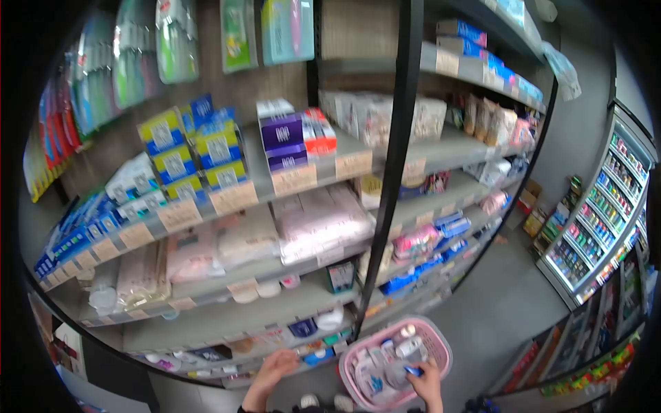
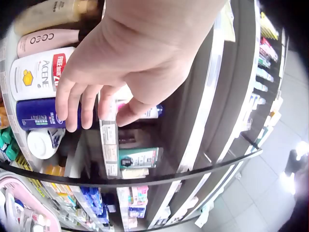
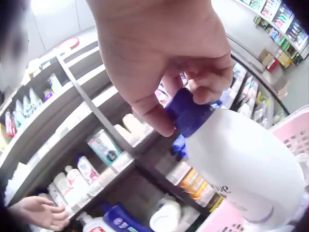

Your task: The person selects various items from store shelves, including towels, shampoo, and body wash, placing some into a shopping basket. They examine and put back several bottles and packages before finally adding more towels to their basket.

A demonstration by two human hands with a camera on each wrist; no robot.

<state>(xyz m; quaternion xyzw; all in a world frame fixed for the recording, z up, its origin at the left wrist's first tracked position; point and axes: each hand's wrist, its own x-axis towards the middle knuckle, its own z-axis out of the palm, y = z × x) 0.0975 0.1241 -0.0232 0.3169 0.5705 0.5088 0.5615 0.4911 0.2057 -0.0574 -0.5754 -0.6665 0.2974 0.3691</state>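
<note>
My right hand (image 1: 429, 385) pinches the dark blue cap (image 3: 192, 112) of a white bottle (image 3: 241, 159) between thumb and fingers. Only part of the bottle's lettering shows, ending in "ve". In the head view the bottle overlaps the pink basket (image 1: 446, 337), which stands on the floor and holds several bottles and packs. My left hand (image 1: 274, 372) is held in front of the lower shelves with loosely bent fingers and nothing in them. Beyond those fingers, in the left wrist view, are a white ACENE bottle (image 2: 36, 77) and a dark blue bottle (image 2: 38, 113).
Shelves rise in front, carrying pink packs (image 1: 320, 224), yellow-and-blue boxes (image 1: 162, 134) and hanging toothbrushes (image 1: 177, 41). A black upright post (image 1: 392, 172) divides the racks. Grey floor (image 1: 475, 310) runs right towards a glass-front drinks fridge (image 1: 599, 206); another rack (image 1: 578, 344) stands at lower right.
</note>
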